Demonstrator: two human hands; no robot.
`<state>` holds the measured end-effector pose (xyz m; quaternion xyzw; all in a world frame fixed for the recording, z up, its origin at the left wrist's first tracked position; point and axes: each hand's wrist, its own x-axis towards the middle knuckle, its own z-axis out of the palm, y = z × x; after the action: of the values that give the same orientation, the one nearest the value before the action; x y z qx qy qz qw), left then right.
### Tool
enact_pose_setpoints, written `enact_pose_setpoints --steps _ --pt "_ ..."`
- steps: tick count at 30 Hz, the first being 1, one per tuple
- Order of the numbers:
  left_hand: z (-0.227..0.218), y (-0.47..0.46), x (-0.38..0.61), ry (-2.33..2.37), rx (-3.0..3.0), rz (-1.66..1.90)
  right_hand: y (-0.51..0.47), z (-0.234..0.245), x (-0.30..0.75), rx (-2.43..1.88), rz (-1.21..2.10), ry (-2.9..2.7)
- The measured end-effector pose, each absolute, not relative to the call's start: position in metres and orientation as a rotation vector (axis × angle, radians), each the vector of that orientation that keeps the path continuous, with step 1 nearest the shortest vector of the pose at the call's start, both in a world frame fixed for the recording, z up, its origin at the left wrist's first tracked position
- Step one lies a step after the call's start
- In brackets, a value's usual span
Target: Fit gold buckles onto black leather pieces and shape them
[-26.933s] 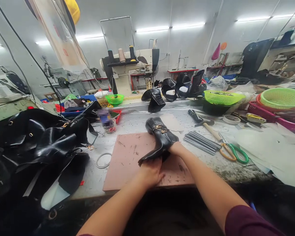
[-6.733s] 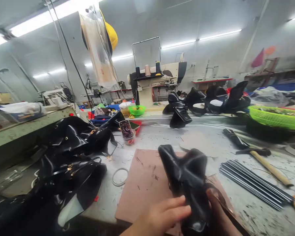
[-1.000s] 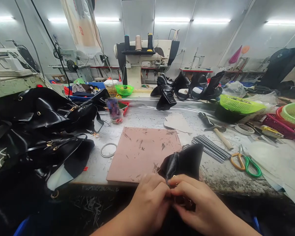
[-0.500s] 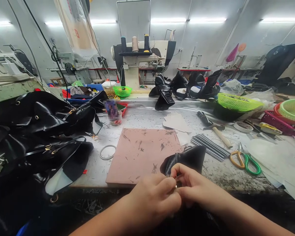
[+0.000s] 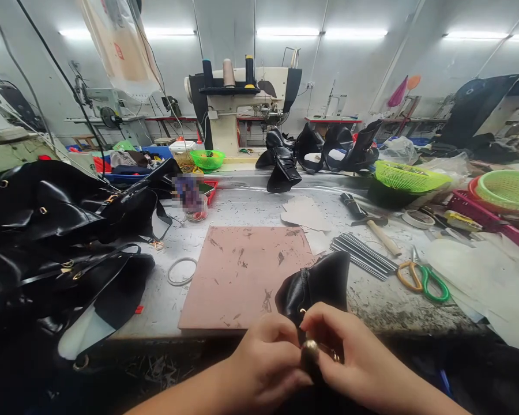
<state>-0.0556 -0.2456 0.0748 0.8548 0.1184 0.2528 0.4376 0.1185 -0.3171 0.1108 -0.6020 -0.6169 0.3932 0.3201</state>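
Observation:
A black leather piece with a narrow strap across it lies partly on the pink board, its near part running down behind my hands. My left hand is closed, its fingers pinching at the near part of the leather, just left of a round brass-coloured metal fitting. On the other side of that fitting, my right hand curls its thumb and fingers around it. A small gold ring shows on the leather above the fingertips. What the left fingertips press is mostly hidden.
The pink board lies at the table's front. Black leather pieces with gold buckles heap up at left. To the right are scissors, dark strips, a hammer and a green basket. A sewing machine stands behind.
My hands have moved slightly down and apart, uncovering the round brass fitting and the small gold ring. The view has shifted a little to the right.

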Motion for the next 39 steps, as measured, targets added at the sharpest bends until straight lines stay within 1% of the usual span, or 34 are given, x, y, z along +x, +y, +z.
enact_pose_setpoints --steps 5,8,13,20,28,34,39 --pt "0.069 -0.255 -0.061 0.421 1.675 0.683 -0.324 0.105 0.117 -1.650 0.769 -1.769" --pt "0.072 -0.256 -0.060 0.423 1.536 0.647 -0.325 0.108 0.117 -1.675 0.681 -1.797" --pt "0.076 -0.255 -0.061 0.555 1.555 0.563 -0.326 0.103 0.116 -1.595 0.748 -1.716" --pt "0.080 -0.258 -0.059 0.665 1.553 0.518 -0.330 0.092 0.115 -1.389 0.705 -1.586" --pt "0.083 -0.260 -0.050 0.780 1.564 0.579 -0.328 0.094 0.114 -1.357 0.787 -1.514" --pt "0.086 -0.258 -0.053 0.661 1.611 0.577 -0.326 0.097 0.115 -1.361 0.744 -1.522" --pt "0.082 -0.258 -0.056 0.618 1.548 0.597 -0.328 0.096 0.116 -1.274 0.711 -1.554"
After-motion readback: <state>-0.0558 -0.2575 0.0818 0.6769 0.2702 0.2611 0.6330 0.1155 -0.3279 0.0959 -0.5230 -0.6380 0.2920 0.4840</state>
